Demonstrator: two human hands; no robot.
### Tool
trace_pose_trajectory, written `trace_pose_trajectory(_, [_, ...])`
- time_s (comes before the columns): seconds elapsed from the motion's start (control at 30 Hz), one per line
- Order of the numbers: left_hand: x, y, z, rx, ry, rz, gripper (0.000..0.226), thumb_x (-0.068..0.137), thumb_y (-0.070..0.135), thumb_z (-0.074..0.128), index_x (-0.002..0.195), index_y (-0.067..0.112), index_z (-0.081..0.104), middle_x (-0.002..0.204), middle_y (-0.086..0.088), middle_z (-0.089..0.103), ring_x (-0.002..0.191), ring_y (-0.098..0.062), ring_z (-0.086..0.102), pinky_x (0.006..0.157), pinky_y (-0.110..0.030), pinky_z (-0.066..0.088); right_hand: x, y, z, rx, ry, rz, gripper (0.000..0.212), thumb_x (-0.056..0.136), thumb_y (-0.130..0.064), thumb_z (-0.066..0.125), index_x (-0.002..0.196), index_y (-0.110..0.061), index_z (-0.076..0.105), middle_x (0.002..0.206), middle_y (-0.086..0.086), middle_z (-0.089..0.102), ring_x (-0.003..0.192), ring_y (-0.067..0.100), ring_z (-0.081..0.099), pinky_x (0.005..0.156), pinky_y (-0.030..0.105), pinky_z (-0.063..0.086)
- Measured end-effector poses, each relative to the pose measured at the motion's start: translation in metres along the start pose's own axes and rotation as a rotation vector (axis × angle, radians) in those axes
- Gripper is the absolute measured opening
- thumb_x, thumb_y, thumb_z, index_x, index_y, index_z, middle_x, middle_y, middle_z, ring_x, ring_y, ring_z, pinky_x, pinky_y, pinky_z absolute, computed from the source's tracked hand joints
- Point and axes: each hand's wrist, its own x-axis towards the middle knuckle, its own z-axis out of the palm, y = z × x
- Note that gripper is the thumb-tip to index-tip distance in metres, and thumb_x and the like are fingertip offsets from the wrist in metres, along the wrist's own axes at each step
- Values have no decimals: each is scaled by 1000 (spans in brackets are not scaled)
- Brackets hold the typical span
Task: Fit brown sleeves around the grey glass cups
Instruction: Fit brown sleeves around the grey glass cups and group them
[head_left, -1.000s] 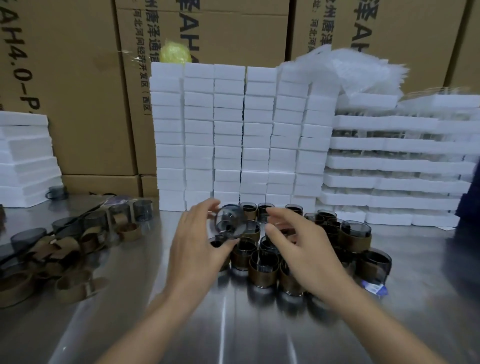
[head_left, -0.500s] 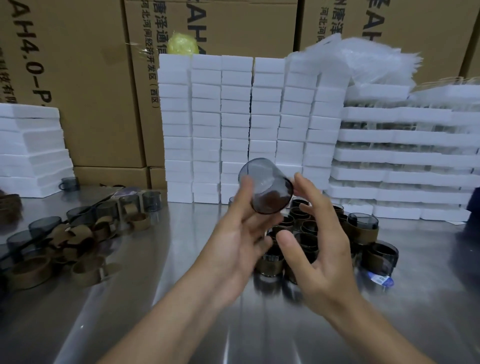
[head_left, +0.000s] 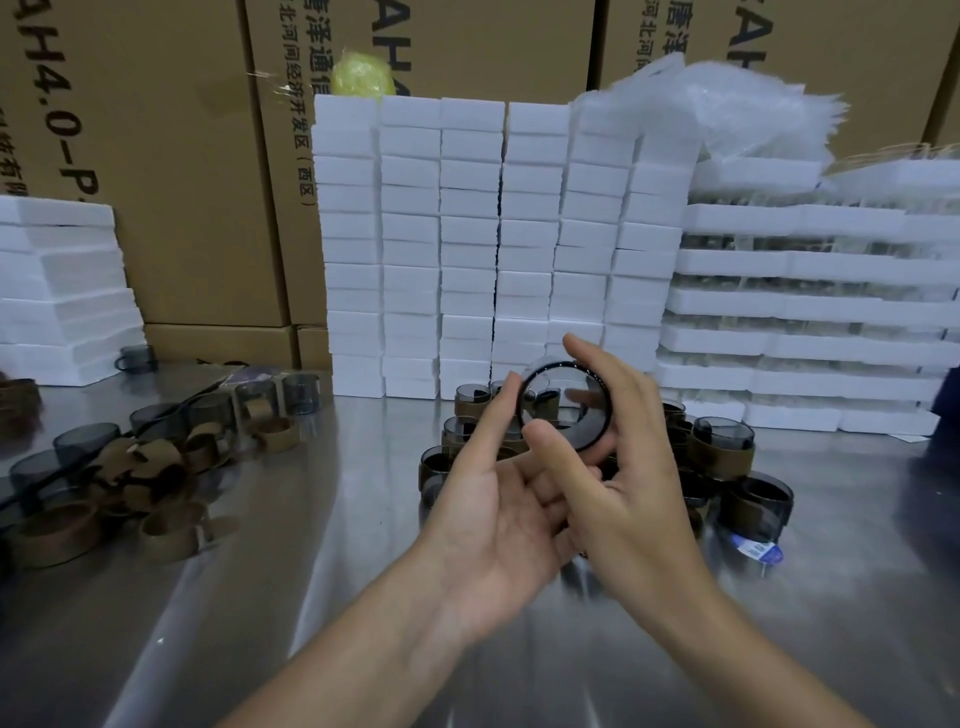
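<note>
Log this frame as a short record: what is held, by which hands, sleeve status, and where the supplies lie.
held: grey glass cup, end-on to camera
left hand: grips cup from left and below
right hand: thumb on rim, fingers behind
sleeve on held cup: none visible
sleeved cups: clustered behind hands on metal table
loose brown sleeves: table's left side, among bare cups

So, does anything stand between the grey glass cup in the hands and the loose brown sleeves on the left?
Nothing visible does. The left hand and right hand hold the round grey glass cup up; only bare shiny metal table lies between it and the pile of loose brown sleeves.
</note>
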Motion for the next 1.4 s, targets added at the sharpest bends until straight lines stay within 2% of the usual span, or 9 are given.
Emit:
trace_pose_trajectory(0.13, [-2,-1,-1,2,-29,-25,72,83,69,77,124,10,82,132,-6,77,112,-21,76,117,-39,47,0,3,2,32,103,19,32,103,-37,65,134,-41,69,129,-15,65,127,11,64,102,15,47])
trace_pose_trajectory(0.27, [-2,-6,2,42,-6,-47,66,80,68,78,112,11,81,104,-4,78,79,-16,71,77,-30,48,0,5,2,72,211,93,30,113,-43,45,118,-43,75,113,-9,76,109,15,72,93,28,56])
trace_pose_trajectory(0.57, [7,-2,-12,52,66,80,72,90,76,68,124,14,80,103,-5,75,98,-20,73,99,-36,57,-3,14,-3,-100,-87,-17,43,79,-45,83,119,-37,70,124,-14,70,122,12,66,100,16,47])
trace_pose_trajectory(0.73, [17,7,-26,539,221,279,76,107,74,19,134,26,73,117,-5,82,108,-21,79,98,-38,63,0,20,-7,-7,-136,196,64,75,-32,100,124,-46,62,127,-19,66,113,10,70,92,24,58])
trace_pose_trajectory(0.87, [26,24,-56,1093,239,492,53,116,58,27,147,39,66,140,14,73,132,-2,64,106,-18,50,-3,28,1,59,-232,305,62,71,-9,98,117,-40,71,118,-15,75,108,6,75,92,27,62])
trace_pose_trajectory(1.03, [36,49,-116,1556,649,602,55,107,65,36,109,37,84,104,19,81,88,1,73,80,-27,56,-8,42,7,-133,-183,325,38,71,-13,100,95,-26,74,123,-16,67,105,-10,67,91,12,52])
trace_pose_trajectory(1.1, [38,61,-148,1592,861,624,49,107,56,41,107,30,82,110,10,81,90,-2,68,74,-26,51,-8,48,3,-152,-211,327,32,73,-11,99,89,-17,73,124,-17,62,94,-20,64,73,2,51])
trace_pose_trajectory(1.2, [43,75,-197,1729,1051,472,36,108,31,54,142,26,65,146,-1,60,130,-22,54,101,-40,51,-11,54,0,-111,-259,327,24,79,-15,95,89,-18,74,117,-14,64,91,-17,64,65,0,49])
trace_pose_trajectory(1.4, [67,97,-231,1891,1133,-69,81,107,47,50,172,18,13,181,-13,3,161,-48,17,125,-58,29,-18,63,0,-314,-539,247,7,99,-40,76,100,-41,69,142,-32,46,141,-2,43,114,31,38])
